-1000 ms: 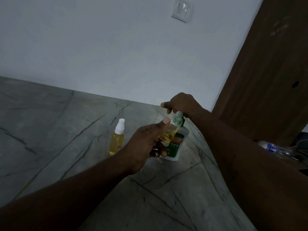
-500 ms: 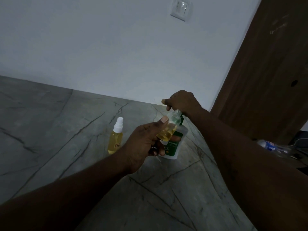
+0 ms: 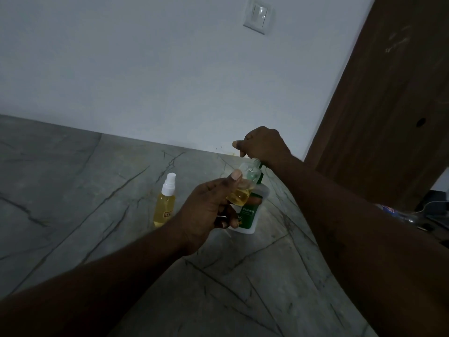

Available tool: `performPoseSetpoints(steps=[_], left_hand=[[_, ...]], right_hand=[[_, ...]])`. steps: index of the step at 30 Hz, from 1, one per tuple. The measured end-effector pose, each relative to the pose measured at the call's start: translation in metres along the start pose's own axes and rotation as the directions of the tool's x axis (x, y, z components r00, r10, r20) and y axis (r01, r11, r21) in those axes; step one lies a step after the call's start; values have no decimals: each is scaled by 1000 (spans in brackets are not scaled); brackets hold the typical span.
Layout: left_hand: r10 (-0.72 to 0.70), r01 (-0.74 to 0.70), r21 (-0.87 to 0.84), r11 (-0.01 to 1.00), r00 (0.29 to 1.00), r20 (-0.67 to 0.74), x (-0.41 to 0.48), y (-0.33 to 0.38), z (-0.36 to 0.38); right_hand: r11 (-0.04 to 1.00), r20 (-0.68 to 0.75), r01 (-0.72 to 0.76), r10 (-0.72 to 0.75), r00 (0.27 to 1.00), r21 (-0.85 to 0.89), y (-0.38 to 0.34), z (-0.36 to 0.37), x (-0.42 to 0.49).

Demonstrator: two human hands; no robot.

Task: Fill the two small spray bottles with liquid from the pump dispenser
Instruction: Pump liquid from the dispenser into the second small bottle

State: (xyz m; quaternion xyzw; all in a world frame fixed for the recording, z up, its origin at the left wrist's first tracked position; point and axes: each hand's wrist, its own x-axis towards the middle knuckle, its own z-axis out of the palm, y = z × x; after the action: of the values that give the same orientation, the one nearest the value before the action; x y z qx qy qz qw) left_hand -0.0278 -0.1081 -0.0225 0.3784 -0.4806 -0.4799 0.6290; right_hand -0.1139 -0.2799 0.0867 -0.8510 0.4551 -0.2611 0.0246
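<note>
My left hand (image 3: pixel 210 206) grips a small clear spray bottle (image 3: pixel 245 183) without its cap, tilted, with yellow liquid in its lower part. Its open neck points up under my right hand (image 3: pixel 263 145), which sits on top of the pump dispenser (image 3: pixel 251 212), a white bottle with a green label standing on the floor; the pump head is hidden by that hand. A second small spray bottle (image 3: pixel 165 203), capped in white and holding yellow liquid, stands on the floor to the left, apart from both hands.
Grey marbled floor tiles (image 3: pixel 73 190) run up to a white wall (image 3: pixel 170 81) with a light switch (image 3: pixel 258 17). A brown wooden door (image 3: pixel 393 105) is at the right. A plastic bottle (image 3: pixel 393 211) and cables lie on the floor beyond my right arm.
Both hands and the open bottle stay together at the dispenser; the view has shifted slightly. The liquid level looks about the same.
</note>
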Motion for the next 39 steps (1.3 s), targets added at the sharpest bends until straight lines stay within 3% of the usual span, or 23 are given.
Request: performPoseSetpoints(steps=[9,17,21,24,27,33,39], left_hand=[[-25,26,51,998,1000,-19,1,-4,-1],[157,-107,320,941,979,-133,-2,-1,8],[195,-124,326,937,961,-194,-1,-4,13],[227,-136,349,927,945,-236,0,-5,12],[267,-146,402,904,927,-263,2,-5,10],[361,-166,520,838,884,-298,5,-7,3],[420,-197,590,783,868,-267,6,-8,0]], right_hand=[[997,64,14,-9,998,-72,-2,8,-6],[946,18,-63,60,998,317,-3,-9,-8],[664,243,-256,114,963,702,6,-4,-13],[483,412,-354,-15,911,801,14,1,-19],[363,442,-374,-123,889,854,13,2,-26],[386,349,-244,-229,909,890,12,3,-28],[533,352,-210,-180,918,820,8,-5,-22]])
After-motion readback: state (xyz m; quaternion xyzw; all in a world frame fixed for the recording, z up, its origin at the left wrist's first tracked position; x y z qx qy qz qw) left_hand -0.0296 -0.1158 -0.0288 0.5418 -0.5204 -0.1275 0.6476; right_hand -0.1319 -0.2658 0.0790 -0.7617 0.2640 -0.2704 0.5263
